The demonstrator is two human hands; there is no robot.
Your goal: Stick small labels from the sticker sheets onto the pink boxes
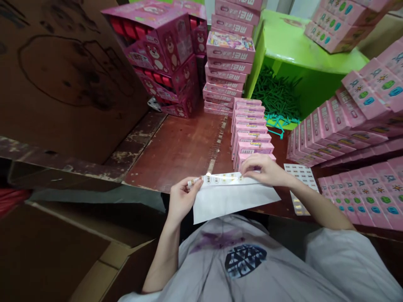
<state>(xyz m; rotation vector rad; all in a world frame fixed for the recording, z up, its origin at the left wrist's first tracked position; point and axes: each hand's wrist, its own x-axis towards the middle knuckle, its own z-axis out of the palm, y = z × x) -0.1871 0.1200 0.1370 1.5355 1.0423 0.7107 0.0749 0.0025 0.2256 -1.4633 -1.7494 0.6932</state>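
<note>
A white sticker sheet (233, 200) hangs over the table's front edge, its far strip folded up to show a row of small round printed labels. My left hand (182, 199) is closed on the sheet's left end, thumb on top. At the right end, my right hand (262, 168) pinches near the last label; whether a single label is between its fingertips I cannot tell. Just beyond the right hand stands a row of small pink boxes (253, 130), set one behind another.
Tall stacks of pink boxes (228, 63) and bear-printed display boxes (173, 46) stand at the back. A green bin (308, 58) holds green plastic pieces (275, 94). More pink boxes (362, 188) line the right, beside another sticker sheet (300, 176). A large cardboard carton (69, 84) is at left.
</note>
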